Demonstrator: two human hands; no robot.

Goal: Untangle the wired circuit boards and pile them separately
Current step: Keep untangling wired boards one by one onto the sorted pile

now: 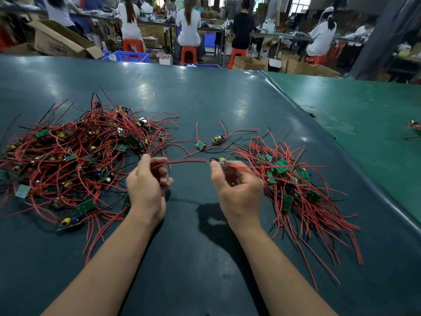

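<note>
A big tangled heap of small green circuit boards with red and black wires point(75, 156) lies on the left of the dark mat. A tidier pile of boards point(293, 188) lies on the right, its wires fanning toward me. Between them, farther back, two loose boards point(209, 142) lie with their wires spread. My right hand point(237, 190) pinches a small board with a yellow part point(221, 160) above the mat. Red wires point(189, 161) run from that board to my left hand point(145, 185), whose curled fingers pinch their ends.
The dark mat point(205, 258) meets a lighter green table surface point(355, 115) at the right, where another board point(414, 125) lies at the frame's edge. Beyond the far edge, several people sit on orange stools at benches, with cardboard boxes and blue crates on the floor.
</note>
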